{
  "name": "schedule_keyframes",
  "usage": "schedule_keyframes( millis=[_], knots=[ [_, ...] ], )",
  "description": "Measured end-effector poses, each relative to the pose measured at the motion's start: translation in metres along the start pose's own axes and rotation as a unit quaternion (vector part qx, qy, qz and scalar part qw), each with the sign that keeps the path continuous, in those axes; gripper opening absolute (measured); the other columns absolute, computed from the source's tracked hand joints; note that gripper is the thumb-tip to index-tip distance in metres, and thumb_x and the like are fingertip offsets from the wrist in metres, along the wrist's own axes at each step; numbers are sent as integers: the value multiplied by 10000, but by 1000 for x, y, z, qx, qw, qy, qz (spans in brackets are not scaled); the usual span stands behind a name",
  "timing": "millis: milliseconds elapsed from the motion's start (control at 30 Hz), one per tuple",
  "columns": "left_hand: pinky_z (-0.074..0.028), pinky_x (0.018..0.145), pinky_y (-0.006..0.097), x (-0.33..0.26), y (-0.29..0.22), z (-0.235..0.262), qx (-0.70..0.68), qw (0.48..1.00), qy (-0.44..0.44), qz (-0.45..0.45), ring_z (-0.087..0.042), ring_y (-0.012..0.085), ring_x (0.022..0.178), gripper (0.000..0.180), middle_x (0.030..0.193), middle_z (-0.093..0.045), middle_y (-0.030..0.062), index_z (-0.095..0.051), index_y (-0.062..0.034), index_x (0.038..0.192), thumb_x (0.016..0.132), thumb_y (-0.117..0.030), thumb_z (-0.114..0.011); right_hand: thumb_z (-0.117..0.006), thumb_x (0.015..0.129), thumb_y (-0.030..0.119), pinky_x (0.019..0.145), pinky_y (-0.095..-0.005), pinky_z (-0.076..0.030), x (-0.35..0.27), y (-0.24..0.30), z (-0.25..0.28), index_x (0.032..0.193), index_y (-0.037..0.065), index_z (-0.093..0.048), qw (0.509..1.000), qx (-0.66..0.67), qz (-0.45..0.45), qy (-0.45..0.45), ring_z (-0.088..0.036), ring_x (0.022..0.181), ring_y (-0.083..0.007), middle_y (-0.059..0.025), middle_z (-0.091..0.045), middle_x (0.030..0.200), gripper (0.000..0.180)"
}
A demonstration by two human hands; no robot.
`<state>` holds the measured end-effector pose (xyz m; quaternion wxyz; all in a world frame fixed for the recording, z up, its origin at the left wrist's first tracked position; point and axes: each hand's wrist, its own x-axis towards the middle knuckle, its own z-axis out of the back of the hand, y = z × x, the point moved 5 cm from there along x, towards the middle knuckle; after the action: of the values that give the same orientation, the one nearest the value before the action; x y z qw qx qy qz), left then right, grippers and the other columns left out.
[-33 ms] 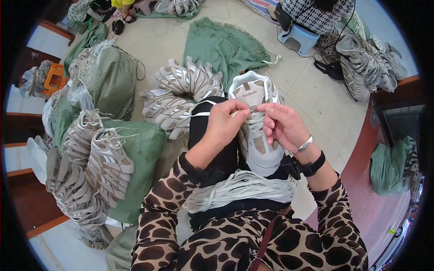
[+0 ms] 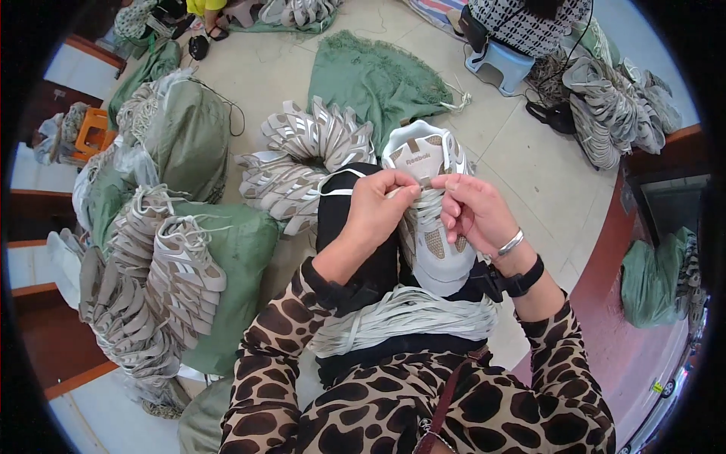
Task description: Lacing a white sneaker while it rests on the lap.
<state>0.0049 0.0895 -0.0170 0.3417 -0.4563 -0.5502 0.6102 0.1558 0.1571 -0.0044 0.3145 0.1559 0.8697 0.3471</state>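
A white and beige shoe upper lies across my thighs, toe toward me, with pale laces threaded down its front. My left hand is closed in a pinch on a shoelace at the upper's left eyelet edge, and a loose white lace end trails over my left knee. Opposite it, my right hand pinches with thumb and forefinger at the upper's throat, its other fingers curled; the bit between its fingertips looks like lace but is tiny. A thick bundle of pale shoelaces rests on my lap.
A fan of nested shoe uppers lies on the floor beyond my left knee. More stacked uppers lean on a green sack at left. Ahead is a green cloth. A person sits on a blue stool at far right.
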Motion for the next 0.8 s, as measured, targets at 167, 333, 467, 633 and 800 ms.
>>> schedule_keyframes(
  millis=[167,333,467,633,800],
  knots=[
    [-455,602,247,4,-9,7,162,982,-76,-58,-568,69,639,137,690,-654,36,-686,-6,826,797,-135,-723,-506,965,176,478,-258,-523,-8,2,0,1189,12,-539,999,-36,20,0,-583,607,-116,-10,-533,702,280],
    [-464,593,273,6,-4,3,174,982,-56,-52,-597,123,608,186,674,-658,80,-691,-10,827,798,-189,-732,-518,958,160,479,-232,-506,-12,8,6,1236,24,-514,986,-148,62,-38,-585,577,-82,2,-553,661,310],
    [-425,568,233,3,-14,-8,223,972,-30,-62,-520,41,637,190,696,-647,2,-688,20,864,866,-171,-684,-569,907,162,494,-356,-513,0,27,-2,1122,17,-529,816,-517,246,-81,-630,549,-228,-91,-613,636,262],
    [-484,619,416,1,-43,-14,425,891,-30,-155,-639,349,680,192,731,-652,164,-689,-27,837,852,-211,-633,-590,869,163,508,-451,-478,20,27,-14,981,20,-507,564,-788,238,-72,-614,607,-373,-193,-611,666,200],
    [-474,760,383,18,-62,20,387,885,-76,-245,-615,306,873,157,946,-635,150,-669,-27,949,872,-140,-591,-558,927,253,537,-322,-541,-1,50,31,1019,5,-514,917,-369,135,-68,-680,637,-219,-149,-690,891,269]
  ],
)
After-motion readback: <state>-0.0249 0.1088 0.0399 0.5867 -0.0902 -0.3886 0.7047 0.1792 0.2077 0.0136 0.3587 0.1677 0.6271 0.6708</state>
